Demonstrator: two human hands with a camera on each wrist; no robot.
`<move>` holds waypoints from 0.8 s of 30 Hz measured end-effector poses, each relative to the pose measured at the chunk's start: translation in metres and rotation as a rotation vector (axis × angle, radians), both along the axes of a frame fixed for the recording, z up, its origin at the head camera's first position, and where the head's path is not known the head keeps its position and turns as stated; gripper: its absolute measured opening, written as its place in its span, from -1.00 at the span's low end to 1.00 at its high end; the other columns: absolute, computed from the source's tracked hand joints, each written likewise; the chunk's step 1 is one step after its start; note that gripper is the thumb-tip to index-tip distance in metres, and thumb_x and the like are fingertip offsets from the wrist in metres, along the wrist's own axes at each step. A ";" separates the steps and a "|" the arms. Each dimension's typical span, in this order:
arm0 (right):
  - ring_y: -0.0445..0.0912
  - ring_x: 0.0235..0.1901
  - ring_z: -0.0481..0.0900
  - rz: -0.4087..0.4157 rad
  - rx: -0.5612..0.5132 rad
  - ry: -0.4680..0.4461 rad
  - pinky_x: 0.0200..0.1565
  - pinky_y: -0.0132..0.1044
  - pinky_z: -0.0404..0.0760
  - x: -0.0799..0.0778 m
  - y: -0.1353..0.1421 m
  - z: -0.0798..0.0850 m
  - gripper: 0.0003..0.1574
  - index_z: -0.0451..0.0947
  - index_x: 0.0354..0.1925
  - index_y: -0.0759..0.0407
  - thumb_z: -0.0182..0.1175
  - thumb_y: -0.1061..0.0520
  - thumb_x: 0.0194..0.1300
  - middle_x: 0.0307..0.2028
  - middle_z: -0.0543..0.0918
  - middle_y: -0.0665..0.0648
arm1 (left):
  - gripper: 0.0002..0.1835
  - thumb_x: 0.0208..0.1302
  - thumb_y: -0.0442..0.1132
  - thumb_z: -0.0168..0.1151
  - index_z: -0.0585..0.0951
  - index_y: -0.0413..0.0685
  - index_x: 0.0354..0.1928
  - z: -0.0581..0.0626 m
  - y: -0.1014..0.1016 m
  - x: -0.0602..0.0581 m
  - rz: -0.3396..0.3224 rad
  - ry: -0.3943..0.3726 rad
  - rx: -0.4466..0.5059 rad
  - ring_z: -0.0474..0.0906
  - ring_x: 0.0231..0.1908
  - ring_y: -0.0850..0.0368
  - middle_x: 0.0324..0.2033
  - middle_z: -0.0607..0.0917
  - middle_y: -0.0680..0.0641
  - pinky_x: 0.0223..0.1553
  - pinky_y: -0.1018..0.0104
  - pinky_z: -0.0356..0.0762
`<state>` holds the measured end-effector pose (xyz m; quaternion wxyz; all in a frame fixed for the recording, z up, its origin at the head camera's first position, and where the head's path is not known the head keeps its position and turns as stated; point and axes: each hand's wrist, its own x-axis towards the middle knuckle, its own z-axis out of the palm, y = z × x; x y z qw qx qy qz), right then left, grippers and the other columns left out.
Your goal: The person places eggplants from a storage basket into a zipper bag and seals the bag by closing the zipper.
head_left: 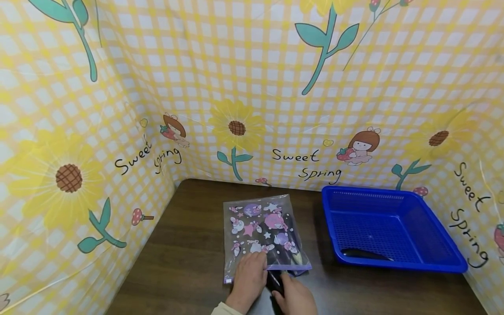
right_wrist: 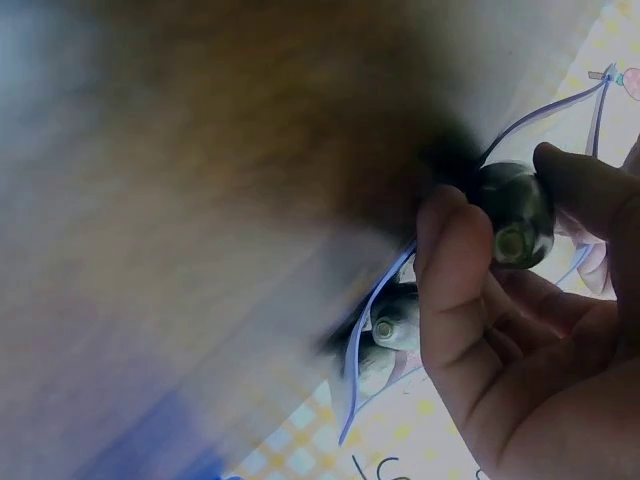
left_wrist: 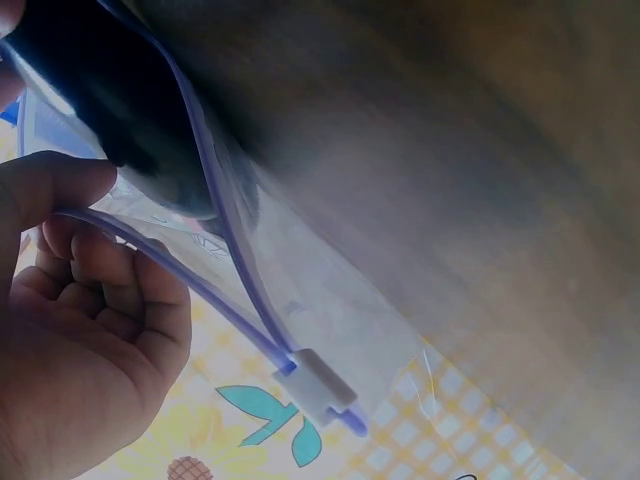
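A clear zip bag point(head_left: 252, 229) printed with pink and purple cartoon figures lies on the table, its purple-edged mouth facing me and held apart. My left hand point(head_left: 249, 278) pinches one lip of that mouth between thumb and fingers. A dark, glossy eggplant point(right_wrist: 515, 215) is gripped near its pale stem end by my right hand point(head_left: 295, 295); its far end reaches into the mouth, as the left wrist view shows. In the right wrist view, more eggplants point(right_wrist: 397, 318) rest inside the bag, stem ends outward. The bag's white slider point(left_wrist: 318, 388) sits at one end of the zip.
To the right stands a blue plastic basket point(head_left: 401, 266) with one dark eggplant point(head_left: 366, 253) along its near wall. The brown wooden table point(head_left: 177, 245) is bordered at the back and sides by a yellow checked cloth point(head_left: 267, 109).
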<state>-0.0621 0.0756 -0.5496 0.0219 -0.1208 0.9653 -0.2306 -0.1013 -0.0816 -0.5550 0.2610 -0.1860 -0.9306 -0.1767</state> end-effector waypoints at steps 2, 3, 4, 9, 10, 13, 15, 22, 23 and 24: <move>0.07 -0.46 0.57 -0.025 0.011 0.006 -0.44 -0.02 0.49 -0.002 -0.003 -0.001 -0.49 0.45 -0.17 0.22 0.35 -0.07 0.05 -0.44 0.57 0.14 | -0.63 -0.36 -0.34 0.40 0.35 0.07 -0.58 -0.001 0.000 0.000 0.001 0.002 0.001 0.36 -0.57 0.09 -0.64 0.40 0.12 -0.49 0.24 0.30; 0.07 -0.47 0.57 -0.038 0.016 0.016 -0.45 -0.02 0.49 -0.003 -0.004 -0.001 -0.50 0.45 -0.20 0.22 0.36 -0.08 0.04 -0.45 0.57 0.14 | -0.63 -0.37 -0.34 0.40 0.35 0.07 -0.58 -0.001 0.000 0.000 0.002 0.002 0.002 0.36 -0.57 0.09 -0.64 0.40 0.12 -0.49 0.24 0.30; 0.08 -0.49 0.56 -0.053 0.018 0.027 -0.46 -0.02 0.48 -0.003 -0.006 -0.001 -0.50 0.45 -0.24 0.23 0.36 -0.09 0.03 -0.47 0.56 0.14 | -0.63 -0.37 -0.34 0.40 0.35 0.07 -0.58 -0.001 0.000 0.000 0.003 0.001 0.003 0.36 -0.57 0.09 -0.64 0.40 0.12 -0.49 0.24 0.30; 0.06 -0.58 0.53 -0.107 0.055 0.114 -0.56 -0.04 0.45 -0.005 -0.012 -0.004 -0.50 0.44 -0.39 0.21 0.36 -0.16 0.01 -0.58 0.52 0.12 | -0.63 -0.37 -0.34 0.40 0.36 0.07 -0.58 -0.002 0.001 -0.001 0.004 0.007 0.008 0.36 -0.57 0.09 -0.64 0.40 0.12 -0.49 0.24 0.31; 0.05 -0.60 0.53 -0.116 0.068 0.120 -0.57 -0.04 0.44 -0.005 -0.012 -0.004 -0.49 0.44 -0.41 0.20 0.35 -0.18 0.01 -0.59 0.52 0.11 | -0.63 -0.37 -0.34 0.40 0.36 0.07 -0.58 -0.003 0.001 -0.001 0.003 0.006 0.007 0.36 -0.57 0.09 -0.64 0.40 0.12 -0.49 0.24 0.31; 0.05 -0.57 0.54 -0.126 0.099 0.115 -0.54 -0.04 0.46 -0.004 -0.011 -0.004 -0.42 0.49 -0.33 0.25 0.32 -0.24 0.03 -0.56 0.55 0.13 | -0.63 -0.37 -0.34 0.40 0.36 0.08 -0.57 -0.003 0.002 0.000 0.001 0.002 0.006 0.36 -0.57 0.10 -0.63 0.40 0.12 -0.49 0.25 0.31; 0.06 -0.54 0.56 -0.132 0.110 0.098 -0.49 -0.03 0.49 -0.002 -0.010 -0.003 -0.35 0.54 -0.22 0.28 0.31 -0.26 0.03 -0.52 0.58 0.16 | -0.63 -0.36 -0.34 0.40 0.36 0.08 -0.57 -0.002 0.002 0.000 0.002 -0.007 0.000 0.36 -0.56 0.11 -0.63 0.40 0.12 -0.48 0.25 0.32; 0.07 -0.55 0.52 -0.105 0.131 0.023 -0.46 -0.02 0.47 0.004 -0.001 0.000 -0.48 0.54 -0.30 0.30 0.34 -0.12 0.00 -0.54 0.52 0.15 | -0.63 -0.34 -0.34 0.42 0.37 0.07 -0.55 0.002 0.001 0.000 0.009 -0.036 -0.004 0.36 -0.55 0.10 -0.62 0.40 0.12 -0.46 0.23 0.34; 0.08 -0.57 0.51 -0.098 0.126 0.032 -0.48 -0.02 0.46 0.005 0.000 0.000 -0.51 0.53 -0.34 0.29 0.35 -0.10 -0.02 -0.56 0.51 0.14 | -0.63 -0.33 -0.34 0.42 0.36 0.07 -0.55 0.002 0.001 0.000 0.009 -0.040 -0.005 0.36 -0.55 0.11 -0.62 0.40 0.11 -0.46 0.23 0.34; 0.07 -0.58 0.50 -0.094 0.122 0.045 -0.50 -0.03 0.46 0.006 0.001 0.000 -0.53 0.52 -0.37 0.28 0.35 -0.09 -0.04 -0.57 0.50 0.13 | -0.63 -0.32 -0.34 0.41 0.36 0.07 -0.55 0.002 0.001 0.000 0.010 -0.042 -0.006 0.36 -0.55 0.10 -0.62 0.40 0.11 -0.46 0.23 0.34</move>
